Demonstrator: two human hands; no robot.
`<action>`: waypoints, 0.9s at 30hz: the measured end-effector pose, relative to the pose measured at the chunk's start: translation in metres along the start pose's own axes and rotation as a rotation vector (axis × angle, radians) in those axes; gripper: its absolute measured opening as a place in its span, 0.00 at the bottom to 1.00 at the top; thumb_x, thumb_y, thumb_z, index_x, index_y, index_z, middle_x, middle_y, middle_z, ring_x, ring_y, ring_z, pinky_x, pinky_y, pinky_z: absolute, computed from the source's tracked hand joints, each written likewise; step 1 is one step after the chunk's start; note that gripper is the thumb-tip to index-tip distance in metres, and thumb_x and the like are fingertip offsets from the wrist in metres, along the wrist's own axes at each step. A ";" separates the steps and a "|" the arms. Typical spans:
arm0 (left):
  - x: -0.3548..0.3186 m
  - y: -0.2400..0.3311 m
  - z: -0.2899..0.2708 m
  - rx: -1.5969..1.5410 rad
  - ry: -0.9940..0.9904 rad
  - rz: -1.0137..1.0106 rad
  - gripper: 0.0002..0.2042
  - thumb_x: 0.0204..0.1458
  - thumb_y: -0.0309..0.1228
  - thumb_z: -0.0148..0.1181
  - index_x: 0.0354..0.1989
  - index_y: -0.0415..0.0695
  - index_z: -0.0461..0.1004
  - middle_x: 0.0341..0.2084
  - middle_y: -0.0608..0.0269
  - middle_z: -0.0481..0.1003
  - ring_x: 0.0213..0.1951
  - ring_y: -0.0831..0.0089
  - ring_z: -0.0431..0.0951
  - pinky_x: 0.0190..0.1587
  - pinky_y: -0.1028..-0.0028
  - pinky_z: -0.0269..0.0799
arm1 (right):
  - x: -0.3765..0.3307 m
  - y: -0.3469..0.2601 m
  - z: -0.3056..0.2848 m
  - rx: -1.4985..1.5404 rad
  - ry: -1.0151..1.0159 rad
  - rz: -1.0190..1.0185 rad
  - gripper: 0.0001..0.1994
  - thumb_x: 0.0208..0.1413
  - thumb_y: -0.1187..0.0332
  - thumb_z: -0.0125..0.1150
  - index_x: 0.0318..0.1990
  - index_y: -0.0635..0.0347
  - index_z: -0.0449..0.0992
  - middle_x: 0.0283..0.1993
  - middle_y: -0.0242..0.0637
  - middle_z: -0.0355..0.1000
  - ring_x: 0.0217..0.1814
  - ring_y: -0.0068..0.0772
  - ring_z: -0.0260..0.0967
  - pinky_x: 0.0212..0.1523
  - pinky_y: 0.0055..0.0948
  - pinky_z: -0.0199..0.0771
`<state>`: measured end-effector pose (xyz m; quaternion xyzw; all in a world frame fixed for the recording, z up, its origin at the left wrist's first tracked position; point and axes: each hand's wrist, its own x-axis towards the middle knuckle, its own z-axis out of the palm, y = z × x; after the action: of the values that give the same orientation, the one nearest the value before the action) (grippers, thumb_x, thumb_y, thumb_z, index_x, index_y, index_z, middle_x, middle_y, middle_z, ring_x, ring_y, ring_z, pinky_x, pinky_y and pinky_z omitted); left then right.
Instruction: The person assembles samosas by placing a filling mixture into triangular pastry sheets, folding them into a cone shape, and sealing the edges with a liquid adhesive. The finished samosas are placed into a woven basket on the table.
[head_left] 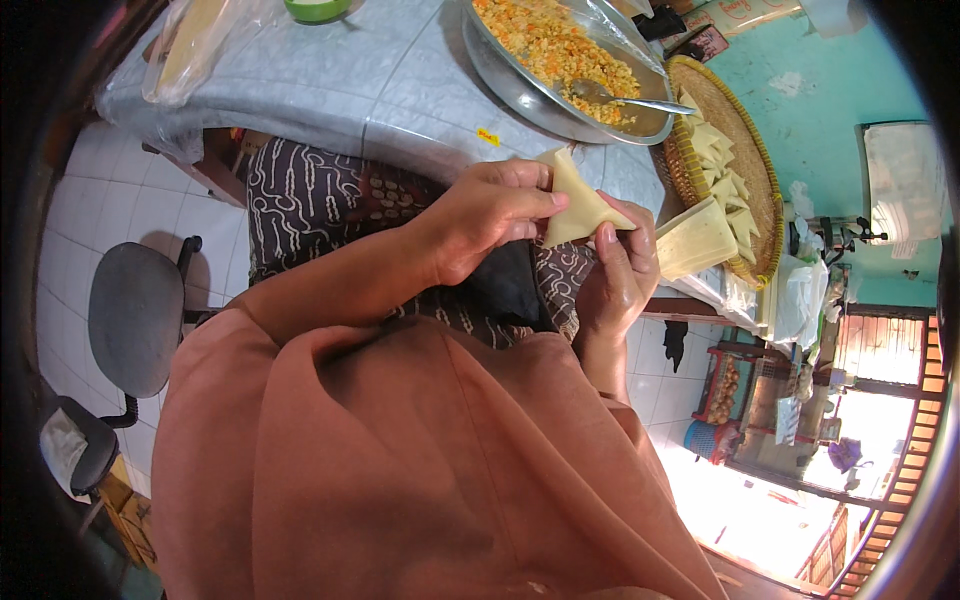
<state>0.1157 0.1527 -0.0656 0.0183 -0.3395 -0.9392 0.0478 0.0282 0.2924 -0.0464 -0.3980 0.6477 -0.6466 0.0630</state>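
Between my two hands, above my lap at the table's front edge, is a pale pastry wrapper (578, 200) folded into a pointed shape. My left hand (498, 212) pinches its left side with thumb and fingers. At its right corner, my right hand (622, 258) grips it, thumb toward me. Whether filling lies inside the fold cannot be seen. Close to my right hand lies a stack of flat wrappers (697, 240) at the table edge. Beyond my hands stands a metal bowl (500, 82) of orange and yellow chopped filling (565, 50), a spoon (630, 100) resting in it.
A round woven tray (765, 165) at the right carries several folded triangular pastries (715, 150). A green bowl (317, 10) and a plastic bag of wrappers (195, 45) are at the far left of the cloth-covered table (400, 70). A grey chair (137, 318) stands left of me.
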 end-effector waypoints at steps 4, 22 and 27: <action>-0.004 0.000 0.009 0.093 0.030 0.024 0.15 0.52 0.27 0.51 0.47 0.36 0.67 0.36 0.64 0.73 0.38 0.80 0.71 0.42 0.80 0.65 | -0.003 0.005 -0.003 -0.045 0.003 -0.019 0.12 0.48 0.74 0.56 0.41 0.66 0.74 0.38 0.37 0.65 0.41 0.29 0.60 0.44 0.25 0.60; -0.007 0.010 0.009 0.140 0.005 0.005 0.15 0.50 0.33 0.59 0.45 0.40 0.70 0.34 0.69 0.73 0.37 0.82 0.70 0.42 0.80 0.64 | -0.004 -0.001 0.014 -0.774 -0.192 -0.435 0.34 0.41 0.65 0.60 0.59 0.64 0.59 0.60 0.50 0.58 0.65 0.51 0.51 0.64 0.55 0.35; -0.003 -0.001 0.010 0.091 0.043 0.016 0.14 0.50 0.28 0.58 0.46 0.42 0.68 0.35 0.69 0.72 0.34 0.84 0.69 0.38 0.82 0.64 | -0.004 0.001 0.014 -0.751 -0.184 -0.424 0.36 0.38 0.66 0.62 0.59 0.64 0.59 0.61 0.49 0.57 0.64 0.52 0.51 0.63 0.55 0.37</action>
<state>0.1179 0.1607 -0.0586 0.0379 -0.3810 -0.9217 0.0618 0.0386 0.2839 -0.0510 -0.5733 0.7333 -0.3271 -0.1629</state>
